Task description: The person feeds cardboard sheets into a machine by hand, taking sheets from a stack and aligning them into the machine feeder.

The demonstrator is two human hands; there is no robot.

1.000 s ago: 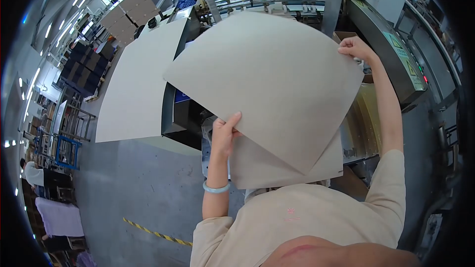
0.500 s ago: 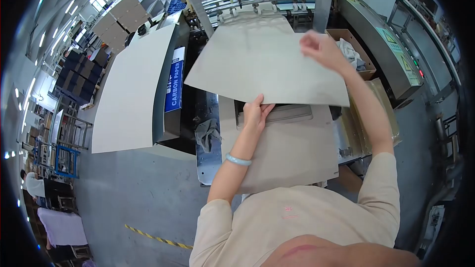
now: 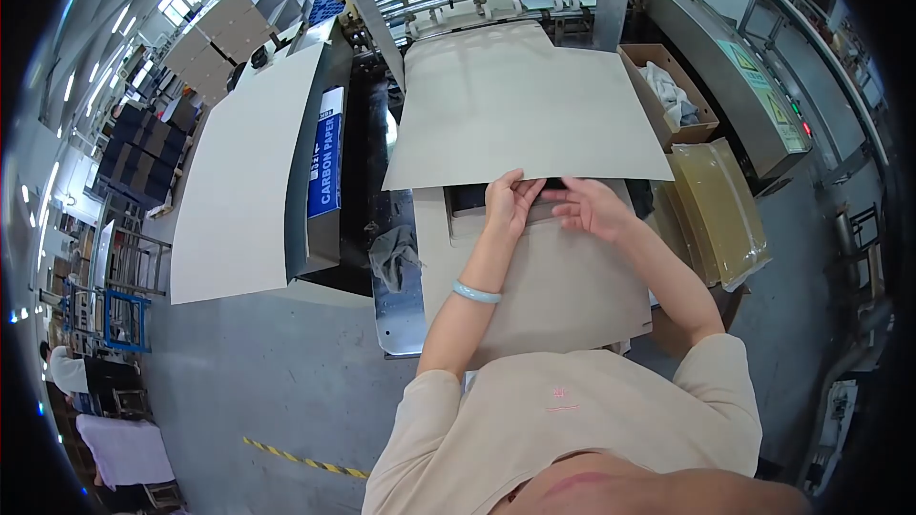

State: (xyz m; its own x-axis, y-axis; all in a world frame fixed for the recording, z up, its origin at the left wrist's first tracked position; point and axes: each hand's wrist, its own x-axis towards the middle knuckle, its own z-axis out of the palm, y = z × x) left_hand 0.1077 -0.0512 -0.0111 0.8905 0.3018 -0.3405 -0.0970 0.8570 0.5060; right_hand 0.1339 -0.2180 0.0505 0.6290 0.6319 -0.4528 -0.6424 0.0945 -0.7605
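A large grey-beige sheet (image 3: 525,114) lies flat in front of the machine rollers (image 3: 477,11). At its near edge my left hand (image 3: 511,202) is closed on it, fingertips at the underside. My right hand (image 3: 590,208) is just beside it, fingers spread and apart, close to the same edge and holding nothing visible. Below both hands lies another grey-beige sheet (image 3: 563,286), with a dark opening partly hidden by the upper sheet.
Left stand a pale sheet stack (image 3: 239,172), a blue carbon paper box (image 3: 325,157) and a grey cloth (image 3: 392,256) on a metal plate. To the right are a cardboard box (image 3: 708,124) holding white cloth, yellowish wrapped packs (image 3: 730,219) and a machine panel (image 3: 754,86).
The raised, curved sheet has come down flat against the rollers. My right hand has let go of its far right side and moved down to the near edge, beside my left hand.
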